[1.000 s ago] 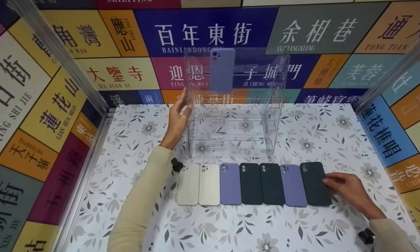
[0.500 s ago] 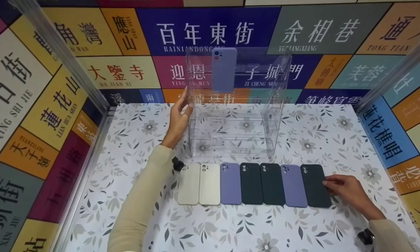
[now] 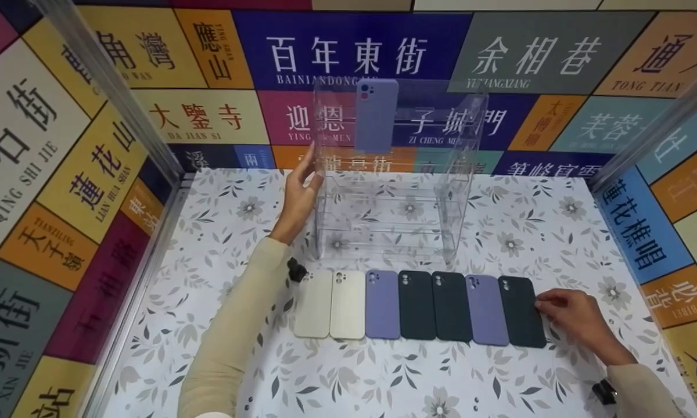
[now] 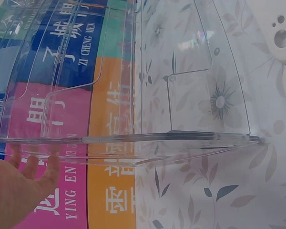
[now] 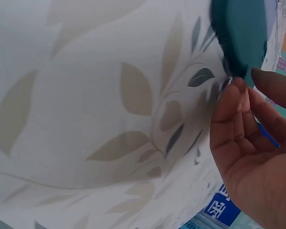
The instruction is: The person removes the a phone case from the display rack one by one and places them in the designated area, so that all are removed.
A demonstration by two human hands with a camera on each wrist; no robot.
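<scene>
My right hand (image 3: 578, 316) pinches the right edge of a dark green phone case (image 3: 523, 310), the rightmost in a row on the table. In the right wrist view, thumb and fingers meet at that case's rim (image 5: 243, 38). A lilac phone case (image 3: 488, 310) lies directly to its left. My left hand (image 3: 298, 194) rests its fairly straight fingers against the left side of a clear tiered display rack (image 3: 450, 232). Fingertips touch the panel in the left wrist view. High on the rack stands another lilac phone case (image 3: 376, 116).
Further left in the row lie two dark green cases (image 3: 453, 307), a lilac case (image 3: 383, 305) and two cream cases (image 3: 348, 305). The floral-covered table (image 3: 238, 360) is bounded by printed sign walls (image 3: 354, 35) and metal corner posts.
The rightmost dark green case has slid slightly toward me and a little left with my right hand. My left hand keeps its place at the rack while the head view shifts slightly.
</scene>
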